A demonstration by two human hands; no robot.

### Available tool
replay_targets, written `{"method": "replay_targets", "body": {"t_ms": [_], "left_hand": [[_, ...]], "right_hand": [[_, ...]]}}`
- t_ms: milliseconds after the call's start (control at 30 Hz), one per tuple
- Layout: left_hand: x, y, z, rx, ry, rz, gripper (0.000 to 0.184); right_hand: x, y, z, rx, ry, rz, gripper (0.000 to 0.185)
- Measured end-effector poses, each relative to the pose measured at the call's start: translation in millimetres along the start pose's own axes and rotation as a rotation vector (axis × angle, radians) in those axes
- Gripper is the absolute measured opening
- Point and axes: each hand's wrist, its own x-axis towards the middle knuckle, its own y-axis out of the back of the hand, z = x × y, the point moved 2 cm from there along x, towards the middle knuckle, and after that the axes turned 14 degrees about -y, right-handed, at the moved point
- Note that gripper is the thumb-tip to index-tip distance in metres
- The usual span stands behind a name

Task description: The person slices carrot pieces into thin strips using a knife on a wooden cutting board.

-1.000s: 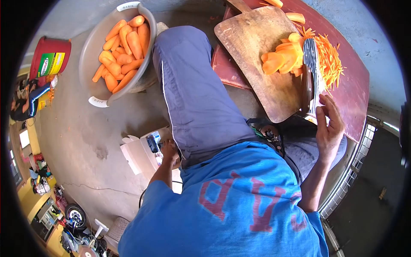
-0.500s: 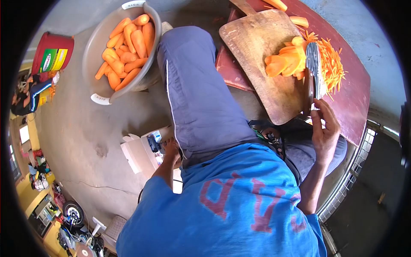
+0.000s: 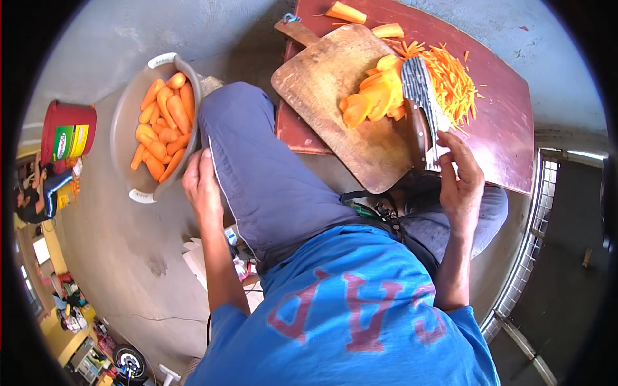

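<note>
A wooden cutting board [image 3: 315, 77] lies partly over a dark red tabletop [image 3: 508, 141], with sliced carrot [image 3: 373, 96] on it. A knife [image 3: 417, 132] with a brown handle and a wide, streaked blade lies at the board's right edge, between the slices and a heap of carrot strips [image 3: 450, 77]. My right hand [image 3: 462, 177] is beside the knife, its fingers loosely bent and apart, holding nothing visible. Against the outer side of my raised knee is my left hand [image 3: 203, 183], its fingers extended, close to a grey basin [image 3: 122, 141] of peeled carrots [image 3: 170, 109].
Carrot pieces [image 3: 347, 11] lie on the tabletop behind the board. An opened cardboard box [image 3: 195, 257] with small items is on the floor under my left arm. A red bucket [image 3: 67, 132] and another person [image 3: 42, 193] are farther off at the left.
My left hand has left the dark device in the cardboard box and moved up beside my knee. My right hand stays near the knife. The whole view has shifted.
</note>
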Motion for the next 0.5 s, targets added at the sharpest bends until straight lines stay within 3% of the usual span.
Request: {"method": "replay_targets", "body": {"t_ms": [33, 67, 100, 167, 233, 300, 400, 467, 500], "left_hand": [[12, -3, 22, 0.296, -0.172, -0.16, 0.03], [19, -8, 42, 0.301, -0.311, -0.113, 0.03], [22, -20, 63, 0.303, -0.454, -0.066, 0.03], [22, -46, 112, 0.411, -0.729, -0.032, 0.035], [23, -78, 141, 0.179, -0.761, -0.169, 0.037], [26, -120, 153, -0.055, -0.617, -0.431, 0.049], [31, -188, 146, 0.035, -0.76, -0.699, 0.078], [33, -224, 144, 0.106, -0.842, -0.796, 0.089], [38, -234, 141, 0.117, -0.831, -0.821, 0.092]], "right_hand": [[4, -3, -1, -0.06, 0.075, 0.017, 0.038], [6, -7, -3, -0.119, 0.149, 0.034, 0.04], [7, -13, -1, -0.098, 0.045, -0.034, 0.045], [11, -22, -5, -0.265, 0.152, -0.027, 0.059], [18, -29, -8, -0.369, 0.265, -0.016, 0.075], [25, -30, -14, -0.336, 0.119, -0.08, 0.076], [33, -29, -13, -0.238, 0.068, -0.08, 0.075], [33, -17, -22, -0.116, -0.077, -0.108, 0.076], [33, -17, -7, 0.011, -0.031, -0.05, 0.078]]}}
